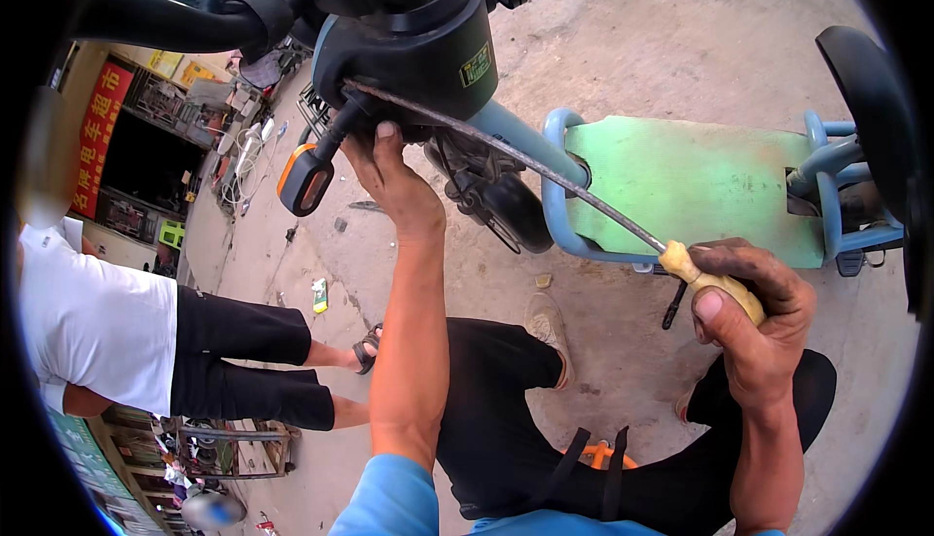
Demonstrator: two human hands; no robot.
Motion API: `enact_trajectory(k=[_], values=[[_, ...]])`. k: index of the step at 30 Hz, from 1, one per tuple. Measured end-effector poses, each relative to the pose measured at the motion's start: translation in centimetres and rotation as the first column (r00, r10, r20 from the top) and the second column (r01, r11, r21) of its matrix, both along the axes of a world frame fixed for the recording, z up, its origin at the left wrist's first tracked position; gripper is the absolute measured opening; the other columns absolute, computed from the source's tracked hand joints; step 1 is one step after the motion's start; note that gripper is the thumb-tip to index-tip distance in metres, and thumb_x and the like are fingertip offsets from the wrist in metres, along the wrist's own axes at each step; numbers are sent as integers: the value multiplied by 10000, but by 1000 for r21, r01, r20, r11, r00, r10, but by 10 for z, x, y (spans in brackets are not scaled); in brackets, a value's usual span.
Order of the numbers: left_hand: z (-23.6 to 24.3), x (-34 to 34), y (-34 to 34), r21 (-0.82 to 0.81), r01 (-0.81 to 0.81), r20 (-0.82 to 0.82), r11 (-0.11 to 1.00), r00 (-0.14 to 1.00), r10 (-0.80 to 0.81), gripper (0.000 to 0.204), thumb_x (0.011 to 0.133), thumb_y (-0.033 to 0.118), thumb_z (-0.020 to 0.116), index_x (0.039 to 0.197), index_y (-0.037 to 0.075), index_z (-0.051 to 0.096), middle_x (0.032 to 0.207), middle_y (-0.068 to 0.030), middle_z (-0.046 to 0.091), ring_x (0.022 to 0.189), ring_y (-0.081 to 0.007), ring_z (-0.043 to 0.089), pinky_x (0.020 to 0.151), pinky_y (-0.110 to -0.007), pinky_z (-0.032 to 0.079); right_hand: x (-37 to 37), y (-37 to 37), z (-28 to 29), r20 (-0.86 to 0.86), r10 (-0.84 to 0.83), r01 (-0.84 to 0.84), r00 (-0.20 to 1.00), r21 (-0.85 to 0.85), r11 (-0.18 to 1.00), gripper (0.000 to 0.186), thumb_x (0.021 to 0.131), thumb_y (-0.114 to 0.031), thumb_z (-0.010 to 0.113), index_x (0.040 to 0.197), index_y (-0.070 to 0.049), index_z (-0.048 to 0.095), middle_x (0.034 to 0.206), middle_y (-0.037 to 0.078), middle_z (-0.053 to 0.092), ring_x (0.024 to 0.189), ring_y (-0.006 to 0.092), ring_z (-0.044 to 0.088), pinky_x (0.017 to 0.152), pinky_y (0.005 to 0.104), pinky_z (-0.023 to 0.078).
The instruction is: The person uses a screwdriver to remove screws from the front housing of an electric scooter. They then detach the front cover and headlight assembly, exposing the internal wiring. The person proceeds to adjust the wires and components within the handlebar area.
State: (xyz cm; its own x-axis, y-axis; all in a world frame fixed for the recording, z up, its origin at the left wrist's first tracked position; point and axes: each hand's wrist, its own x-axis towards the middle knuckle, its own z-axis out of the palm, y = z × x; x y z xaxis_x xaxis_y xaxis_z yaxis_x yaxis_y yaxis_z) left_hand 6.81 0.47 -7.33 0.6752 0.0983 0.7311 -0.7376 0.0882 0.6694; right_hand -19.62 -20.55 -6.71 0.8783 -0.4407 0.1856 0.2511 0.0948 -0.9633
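Note:
A long screwdriver (pixel 545 174) with a yellow handle lies in my right hand (pixel 764 327), its fingers and thumb wrapped round the grip. The thin shaft runs up and left to the dark front housing (pixel 409 59) of a light blue electric scooter, where its tip meets the lower left side. My left hand (pixel 404 191) reaches up under that housing, beside the stalk of an orange-and-black turn signal (pixel 306 179). Its fingers are closed there, partly hidden, and what they hold cannot be made out.
The scooter's green footboard (pixel 691 186) with a blue tube frame stands to the right, a black seat (pixel 871 118) beyond. On the left is a person in a white shirt (pixel 107 322). Cables (pixel 248 161) and scattered parts lie near a shop front. A handlebar (pixel 165 20) spans the upper left.

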Motion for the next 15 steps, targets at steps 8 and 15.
enact_trajectory(k=[8, 15], values=[[16, 11, -2, -135, 154, -6, 979, 988, -157, 622, 968, 277, 619, 1473, 5, 380, 1342, -117, 545, 1228, -202, 535, 1075, -340, 380, -2, 3, 11, -42, 204, -189, 978, 235, 953, 358, 838, -122, 689, 1121, 76, 597, 859, 221, 666, 404, 65, 450, 369, 177, 354], [15, 15, -5, -170, 113, -12, 979, 993, -117, 648, 912, 191, 698, 1449, -20, 404, 1307, -121, 550, 1180, -184, 536, 1061, -322, 389, -4, 9, 25, -81, 521, -375, 849, 602, 705, 422, 862, -88, 695, 1223, 100, 585, 800, 169, 685, 469, 71, 507, 429, 212, 387]])
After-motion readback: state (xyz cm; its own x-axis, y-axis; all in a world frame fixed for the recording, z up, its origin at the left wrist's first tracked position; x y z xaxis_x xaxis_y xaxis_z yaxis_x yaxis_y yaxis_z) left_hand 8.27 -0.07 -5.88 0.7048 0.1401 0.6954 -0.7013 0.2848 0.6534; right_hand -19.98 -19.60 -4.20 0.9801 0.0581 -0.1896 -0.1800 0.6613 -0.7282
